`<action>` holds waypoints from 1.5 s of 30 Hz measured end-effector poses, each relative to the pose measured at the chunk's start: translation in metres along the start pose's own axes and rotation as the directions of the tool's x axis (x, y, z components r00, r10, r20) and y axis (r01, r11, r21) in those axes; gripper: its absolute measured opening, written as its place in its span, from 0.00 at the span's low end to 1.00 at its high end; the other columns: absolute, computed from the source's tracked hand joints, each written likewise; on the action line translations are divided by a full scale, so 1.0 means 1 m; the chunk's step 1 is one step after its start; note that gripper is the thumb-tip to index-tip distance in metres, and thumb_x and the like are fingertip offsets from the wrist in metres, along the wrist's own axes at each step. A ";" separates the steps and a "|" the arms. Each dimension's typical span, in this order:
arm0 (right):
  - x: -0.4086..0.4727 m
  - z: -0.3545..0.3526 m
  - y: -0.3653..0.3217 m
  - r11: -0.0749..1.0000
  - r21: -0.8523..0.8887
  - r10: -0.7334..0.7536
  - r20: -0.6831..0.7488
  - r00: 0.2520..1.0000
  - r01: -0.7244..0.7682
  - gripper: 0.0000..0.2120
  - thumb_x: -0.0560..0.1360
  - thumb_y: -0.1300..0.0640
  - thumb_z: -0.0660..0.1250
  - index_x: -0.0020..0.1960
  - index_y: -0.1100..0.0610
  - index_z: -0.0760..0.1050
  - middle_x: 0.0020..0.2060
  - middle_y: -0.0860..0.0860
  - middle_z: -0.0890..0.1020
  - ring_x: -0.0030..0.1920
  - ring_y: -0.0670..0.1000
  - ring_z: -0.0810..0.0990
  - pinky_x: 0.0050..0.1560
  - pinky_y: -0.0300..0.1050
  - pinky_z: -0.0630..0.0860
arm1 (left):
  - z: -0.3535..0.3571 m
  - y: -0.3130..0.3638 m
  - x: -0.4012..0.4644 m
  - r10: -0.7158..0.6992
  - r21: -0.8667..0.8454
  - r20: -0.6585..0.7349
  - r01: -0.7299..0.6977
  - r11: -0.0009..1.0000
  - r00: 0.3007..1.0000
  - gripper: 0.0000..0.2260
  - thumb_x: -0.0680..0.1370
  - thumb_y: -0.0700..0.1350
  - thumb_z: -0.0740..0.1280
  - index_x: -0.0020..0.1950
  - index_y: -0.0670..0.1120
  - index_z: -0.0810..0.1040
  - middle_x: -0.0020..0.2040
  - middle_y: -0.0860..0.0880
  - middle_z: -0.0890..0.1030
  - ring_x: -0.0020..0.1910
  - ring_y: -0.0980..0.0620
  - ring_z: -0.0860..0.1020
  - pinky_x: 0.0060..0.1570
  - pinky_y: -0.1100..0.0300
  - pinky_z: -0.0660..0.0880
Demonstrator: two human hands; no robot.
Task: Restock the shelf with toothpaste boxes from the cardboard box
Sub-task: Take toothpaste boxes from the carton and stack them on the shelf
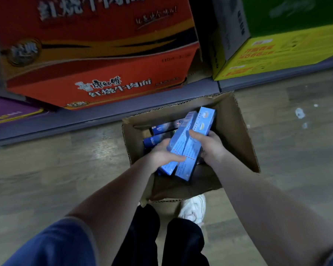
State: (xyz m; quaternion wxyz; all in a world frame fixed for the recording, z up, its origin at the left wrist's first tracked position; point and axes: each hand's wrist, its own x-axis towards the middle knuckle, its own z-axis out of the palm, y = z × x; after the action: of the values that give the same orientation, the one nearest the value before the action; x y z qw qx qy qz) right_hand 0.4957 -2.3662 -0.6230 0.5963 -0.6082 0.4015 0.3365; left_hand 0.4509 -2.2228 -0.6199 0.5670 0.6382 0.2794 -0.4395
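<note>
The picture is blurred, so print on the packs cannot be read, and the bottom of the cardboard box (236, 135) is mostly hidden behind hands and packs. The box stands open on the floor (56, 169), its far edge just beside the lip of the bottom shelf (104, 112); bare floor lies open to either side of it. Two light blue toothpaste boxes (188, 148) are held side by side, tilted, over the box's middle. The left hand (161, 156) holds them from the left, thumb laid across their top faces, its fingers hidden underneath. The right hand (210, 144) grips the right-hand pack, thumb curled over its top. Darker blue packs (158, 129) lie deeper in the box toward its far left corner, partly covered. A red carton (96, 54) and a yellow carton (267, 54) sit on the shelf, cut off at the top. A white shoe (194, 208) shows at the box's near edge.
</note>
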 end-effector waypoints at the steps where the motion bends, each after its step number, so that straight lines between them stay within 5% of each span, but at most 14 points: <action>1: -0.010 0.000 -0.006 1.000 0.019 -0.006 0.012 1.000 0.006 0.17 0.72 0.58 0.72 0.59 0.58 0.73 0.53 0.57 0.81 0.52 0.59 0.81 0.47 0.53 0.79 | 0.000 0.004 -0.011 0.028 -0.037 -0.012 -0.028 0.999 1.000 0.25 0.70 0.41 0.75 0.64 0.46 0.72 0.58 0.49 0.79 0.54 0.52 0.78 0.51 0.61 0.74; 5: -0.054 -0.003 -0.027 0.999 0.043 -0.001 0.046 0.999 -0.001 0.19 0.72 0.58 0.71 0.60 0.56 0.72 0.53 0.55 0.81 0.52 0.56 0.81 0.58 0.58 0.76 | 0.000 0.021 -0.056 0.063 -0.130 -0.034 -0.067 0.989 0.997 0.12 0.73 0.43 0.72 0.54 0.46 0.74 0.46 0.52 0.81 0.41 0.56 0.80 0.40 0.67 0.76; 17: -0.205 0.007 -0.114 0.980 0.145 -0.155 0.143 0.977 0.134 0.09 0.73 0.59 0.70 0.52 0.55 0.76 0.42 0.52 0.84 0.42 0.53 0.83 0.50 0.53 0.77 | -0.035 0.113 -0.194 0.207 -0.044 -0.089 -0.211 0.976 0.974 0.18 0.70 0.42 0.74 0.59 0.43 0.76 0.47 0.51 0.82 0.40 0.56 0.81 0.39 0.65 0.75; 21: -0.258 0.015 -0.147 0.969 0.184 -0.195 0.171 0.966 0.163 0.15 0.72 0.58 0.71 0.58 0.56 0.75 0.49 0.55 0.84 0.48 0.55 0.83 0.50 0.53 0.79 | -0.041 0.149 -0.249 0.277 -0.044 -0.146 -0.286 0.957 0.950 0.16 0.72 0.40 0.73 0.58 0.44 0.75 0.45 0.53 0.81 0.35 0.62 0.80 0.34 0.71 0.74; 27: -0.343 0.013 -0.187 0.952 0.183 -0.285 0.240 0.928 0.245 0.14 0.72 0.60 0.70 0.58 0.58 0.75 0.49 0.57 0.83 0.49 0.58 0.82 0.52 0.55 0.77 | -0.042 0.185 -0.330 0.357 -0.050 -0.185 -0.372 0.927 0.915 0.19 0.70 0.44 0.75 0.59 0.45 0.76 0.53 0.47 0.82 0.50 0.49 0.82 0.53 0.52 0.77; 39: -0.475 0.012 -0.244 0.886 0.230 -0.461 0.339 0.820 0.403 0.13 0.74 0.60 0.68 0.58 0.59 0.75 0.48 0.55 0.83 0.47 0.56 0.82 0.41 0.48 0.77 | -0.035 0.235 -0.474 0.506 0.020 -0.292 -0.523 0.852 0.812 0.17 0.73 0.48 0.72 0.59 0.49 0.74 0.52 0.53 0.81 0.47 0.55 0.82 0.46 0.60 0.78; 45: -0.519 0.009 -0.264 0.857 0.250 -0.514 0.357 0.780 0.450 0.14 0.74 0.59 0.68 0.60 0.58 0.74 0.50 0.54 0.82 0.50 0.56 0.81 0.51 0.54 0.77 | -0.024 0.255 -0.517 0.550 0.066 -0.371 -0.570 0.819 0.748 0.16 0.73 0.48 0.72 0.59 0.49 0.74 0.53 0.53 0.80 0.46 0.56 0.80 0.45 0.60 0.77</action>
State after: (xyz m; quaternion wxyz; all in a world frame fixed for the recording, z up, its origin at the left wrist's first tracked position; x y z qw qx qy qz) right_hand 0.4970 -2.3214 -0.0419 0.7775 -0.5589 0.1217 0.2612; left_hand 0.4382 -2.1777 -0.0449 0.6249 0.7491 0.1891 -0.1125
